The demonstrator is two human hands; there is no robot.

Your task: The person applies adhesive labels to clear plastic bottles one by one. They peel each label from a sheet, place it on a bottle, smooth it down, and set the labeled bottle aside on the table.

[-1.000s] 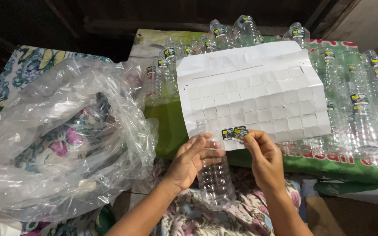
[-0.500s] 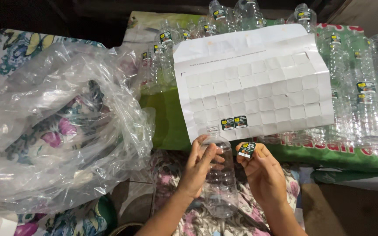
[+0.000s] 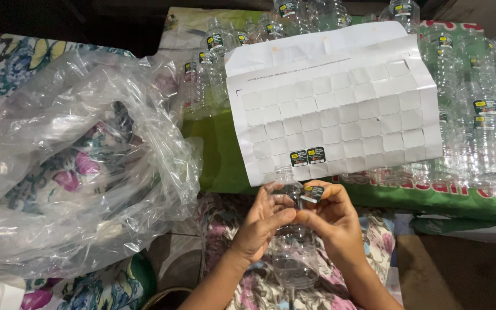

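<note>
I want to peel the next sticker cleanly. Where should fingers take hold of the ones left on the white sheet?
Probably at an outer corner, from the sheet's near edge. The two stickers sit side by side in its second-lowest row, flat, so only a lifted corner gives a pinch. The left hand holds the clear bottle; the right hand pinches a peeled sticker.

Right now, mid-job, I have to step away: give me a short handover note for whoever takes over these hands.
Left hand: grips the clear empty bottle near its neck, bottle uncapped, held upright over the lap.
Right hand: pinches one small dark sticker at the bottle's shoulder; not pressed flat yet.
Sticker sheet: lies on the labelled bottles ahead, nearly all squares peeled, two stickers left in the bottom rows.
Crumpled clear plastic bag: at left.
Done: many bottles behind already carry stickers.
Left: probably smooth this sticker on, then use the last two.
</note>
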